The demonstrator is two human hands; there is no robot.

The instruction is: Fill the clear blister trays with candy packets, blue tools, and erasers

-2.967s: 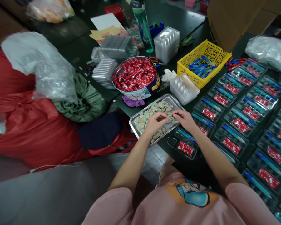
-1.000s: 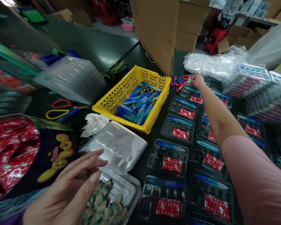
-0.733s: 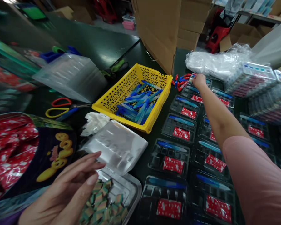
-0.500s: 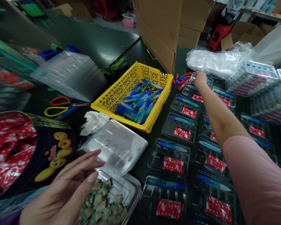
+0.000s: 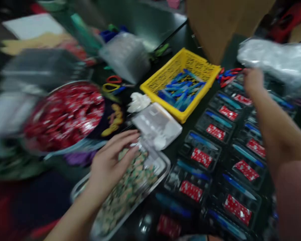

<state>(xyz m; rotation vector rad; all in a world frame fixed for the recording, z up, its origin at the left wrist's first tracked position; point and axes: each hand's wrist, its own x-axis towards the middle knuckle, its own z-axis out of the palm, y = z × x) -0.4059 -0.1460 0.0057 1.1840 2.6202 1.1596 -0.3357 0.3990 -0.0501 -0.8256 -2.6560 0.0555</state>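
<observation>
My left hand (image 5: 112, 159) hovers over a clear plastic tray (image 5: 163, 169) of small green-and-tan pieces (image 5: 130, 182), its fingers stretched out and thumb apart. Far off on the right, my right hand (image 5: 254, 82) reaches to the end of a row of clear compartment trays, beside a small pile of red and blue pieces (image 5: 225, 79). Its fingers look pressed together, but blur hides what is in them. Below that hand, the trays each hold a blue pen (image 5: 218, 118) and a red white-dotted packet (image 5: 201, 157).
A yellow basket (image 5: 146, 87) of blue pens stands mid-table. To its left are scissors (image 5: 112, 83), crumpled white tissue (image 5: 138, 102) and a white plastic lid (image 5: 158, 124). A round tin holds red packets (image 5: 70, 113). Clear plastic bags (image 5: 271, 55) lie at the far right.
The view has swung left and down, so the tin and piece tray show more fully. My left hand is now over the pieces; my right hand stays by the far tray.
</observation>
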